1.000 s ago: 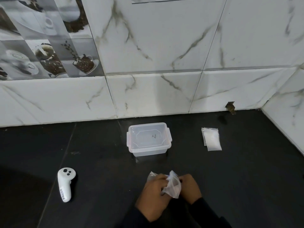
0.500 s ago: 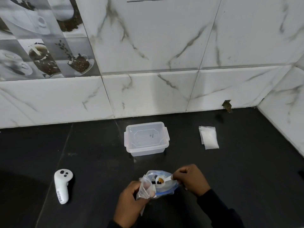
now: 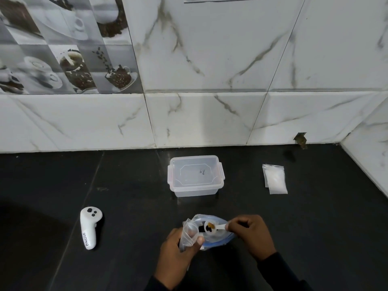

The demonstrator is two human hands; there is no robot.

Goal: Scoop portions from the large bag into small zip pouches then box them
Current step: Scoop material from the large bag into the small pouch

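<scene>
Black tabletop (image 3: pixel 315 227): in front of the box (image 3: pixel 196 175), the left hand (image 3: pixel 178 255) grips a small pouch (image 3: pixel 188 233) and the right hand (image 3: pixel 249 234) pinches a loaded scoop (image 3: pixel 211 226) over the large bag (image 3: pixel 221 238). Tilting early could spill contents past the pouch's narrow mouth.

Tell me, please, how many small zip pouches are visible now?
3, it seems: a pouch pinched by the left hand at the large bag, and two overlapping pouches flat on the counter, right of the clear box. More could hide under those.
</scene>
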